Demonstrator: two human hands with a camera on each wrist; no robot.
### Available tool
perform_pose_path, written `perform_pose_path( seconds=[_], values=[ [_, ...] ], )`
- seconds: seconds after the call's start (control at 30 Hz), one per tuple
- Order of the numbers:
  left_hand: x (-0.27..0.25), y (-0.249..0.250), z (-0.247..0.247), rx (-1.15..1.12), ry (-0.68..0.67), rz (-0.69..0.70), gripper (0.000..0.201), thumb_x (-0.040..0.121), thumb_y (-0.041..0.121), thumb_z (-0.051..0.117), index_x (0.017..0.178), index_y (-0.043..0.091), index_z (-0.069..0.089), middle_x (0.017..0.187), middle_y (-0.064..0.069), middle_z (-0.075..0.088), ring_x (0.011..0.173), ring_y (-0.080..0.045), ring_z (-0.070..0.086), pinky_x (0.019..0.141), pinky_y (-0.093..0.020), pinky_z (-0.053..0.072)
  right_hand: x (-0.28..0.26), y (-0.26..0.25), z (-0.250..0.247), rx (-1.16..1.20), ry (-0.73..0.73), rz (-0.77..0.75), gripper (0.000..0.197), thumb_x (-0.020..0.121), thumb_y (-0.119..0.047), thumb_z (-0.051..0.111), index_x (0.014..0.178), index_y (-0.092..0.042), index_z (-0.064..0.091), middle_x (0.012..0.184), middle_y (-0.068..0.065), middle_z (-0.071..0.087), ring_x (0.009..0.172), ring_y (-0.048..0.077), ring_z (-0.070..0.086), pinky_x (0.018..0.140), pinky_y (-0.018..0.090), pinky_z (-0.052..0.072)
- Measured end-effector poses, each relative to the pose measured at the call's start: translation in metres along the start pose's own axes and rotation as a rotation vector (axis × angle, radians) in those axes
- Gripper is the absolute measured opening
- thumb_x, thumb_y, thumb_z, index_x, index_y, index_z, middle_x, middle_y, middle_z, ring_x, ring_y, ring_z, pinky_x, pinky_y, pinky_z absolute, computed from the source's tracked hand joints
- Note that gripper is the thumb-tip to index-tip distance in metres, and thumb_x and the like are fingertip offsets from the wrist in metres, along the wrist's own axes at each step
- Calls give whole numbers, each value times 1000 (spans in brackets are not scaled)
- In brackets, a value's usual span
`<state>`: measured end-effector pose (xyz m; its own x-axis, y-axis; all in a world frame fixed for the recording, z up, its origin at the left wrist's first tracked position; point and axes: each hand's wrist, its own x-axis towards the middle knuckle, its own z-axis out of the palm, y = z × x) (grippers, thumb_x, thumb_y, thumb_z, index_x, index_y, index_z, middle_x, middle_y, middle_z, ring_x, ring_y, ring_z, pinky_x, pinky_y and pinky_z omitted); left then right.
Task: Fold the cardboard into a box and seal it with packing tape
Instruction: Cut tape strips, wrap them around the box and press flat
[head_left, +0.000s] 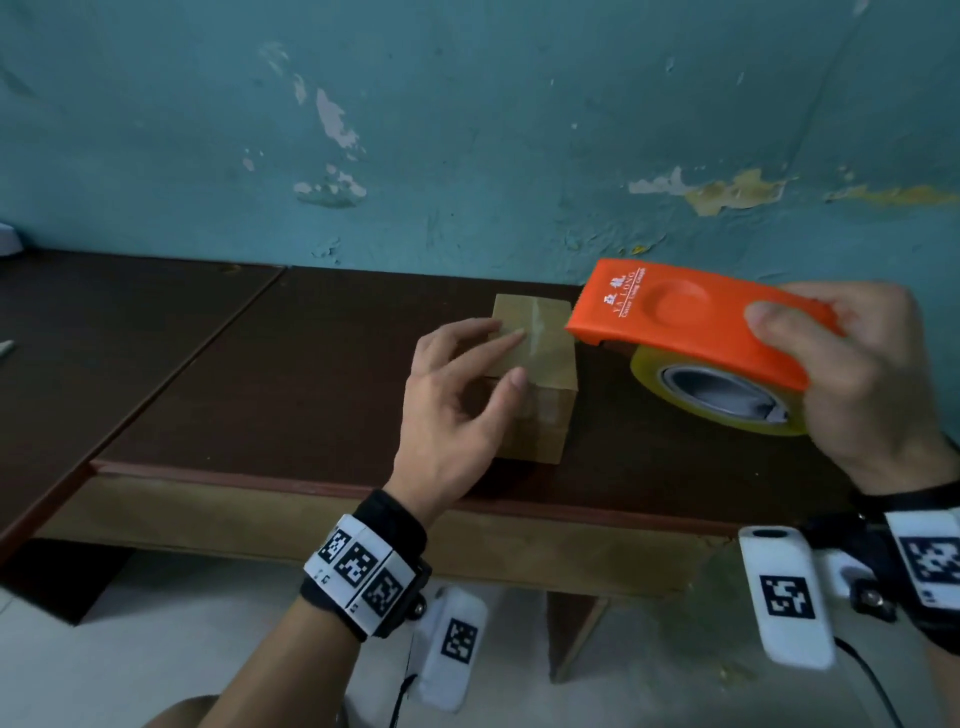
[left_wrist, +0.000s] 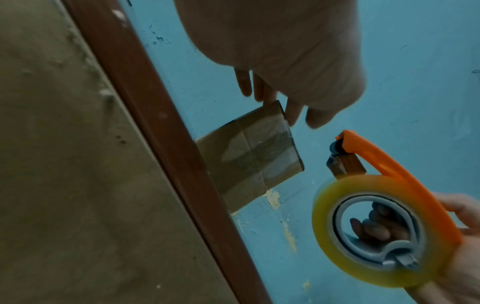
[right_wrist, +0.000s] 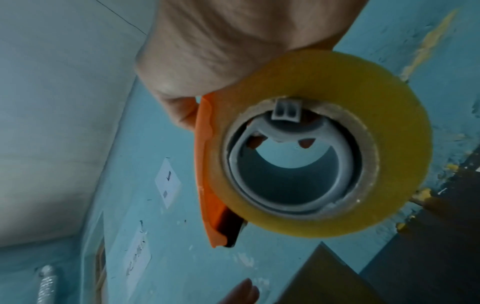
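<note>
From your head view, the small brown cardboard box sits on the dark brown wooden table against a peeling teal wall. Your left hand rests straight, spread fingers on the box.

Your left wrist view shows your right hand clamped around the orange tape dispenser.

The right wrist view is filled by the yellowish tape roll.

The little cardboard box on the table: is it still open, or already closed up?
Closed. The cardboard box has its top flaps down flat with shiny clear tape over them, and the left hand rests its fingers on top.
</note>
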<state>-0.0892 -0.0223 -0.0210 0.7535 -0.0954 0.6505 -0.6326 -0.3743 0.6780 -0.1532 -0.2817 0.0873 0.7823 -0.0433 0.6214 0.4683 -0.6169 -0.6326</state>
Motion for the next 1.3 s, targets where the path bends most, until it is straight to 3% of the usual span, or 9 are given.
perform_pose_path(
  seconds=[0.13,0.27,0.43,0.67,0.87,1.0,1.13,1.23,1.3],
  values=[
    [6,9,-4,-427,101,-105,37,102,32,59,124,5,72,123,-11,73,118,-25,70,100,-48,56,-1,-2,12,98,-69,-75,59,86,-42,55,58,11,50,47,16,37,41,30,38,44,37,26],
    [15,16,-18,-763,81,-289,34,103,28,60,120,0,69,114,-15,78,88,-17,75,78,-25,59,-7,-4,27,166,-145,-118,53,87,-41,55,60,5,56,47,17,43,39,29,45,38,36,31],
    [17,9,-40,-835,-93,-285,43,89,42,78,113,6,75,99,-13,74,81,-17,71,74,-24,59,-14,-7,43,286,-172,-160,41,88,-36,56,68,0,64,49,12,51,38,15,53,39,20,36],
    [16,3,-45,-943,-305,-366,66,80,63,74,119,11,74,105,-5,79,94,-15,78,81,-31,64,-14,-9,46,305,-184,-197,43,90,-35,54,79,4,67,53,17,57,40,17,59,33,27,41],
    [16,-2,-47,-1001,-349,-364,36,75,28,87,105,11,80,91,-7,80,80,-13,77,73,-25,63,-11,-10,40,286,-229,-228,41,90,-35,53,80,2,68,55,16,58,41,18,60,33,31,41],
    [15,0,-49,-984,-343,-375,34,69,32,92,95,13,83,86,-5,81,76,-12,78,69,-25,62,-13,-12,37,278,-276,-222,41,90,-36,56,81,2,68,56,15,60,42,18,60,34,28,42],
    [14,7,-52,-914,-278,-375,32,61,37,98,82,16,84,79,-4,79,72,-14,77,66,-26,63,-14,-20,35,219,-331,-219,38,85,-40,67,82,-2,72,63,-3,68,49,10,65,41,15,43],
    [15,12,-54,-825,-206,-367,18,69,19,96,77,12,82,76,-7,77,69,-18,74,63,-28,61,-18,-21,34,189,-317,-185,40,83,-45,71,82,-5,73,64,3,69,48,15,66,37,25,46],
    [15,15,-54,-775,-171,-386,5,75,5,83,73,9,80,74,-9,76,66,-20,72,61,-30,59,-20,-21,34,148,-314,-182,42,83,-47,70,82,-5,73,65,4,69,49,15,67,37,31,47]
  ],
)
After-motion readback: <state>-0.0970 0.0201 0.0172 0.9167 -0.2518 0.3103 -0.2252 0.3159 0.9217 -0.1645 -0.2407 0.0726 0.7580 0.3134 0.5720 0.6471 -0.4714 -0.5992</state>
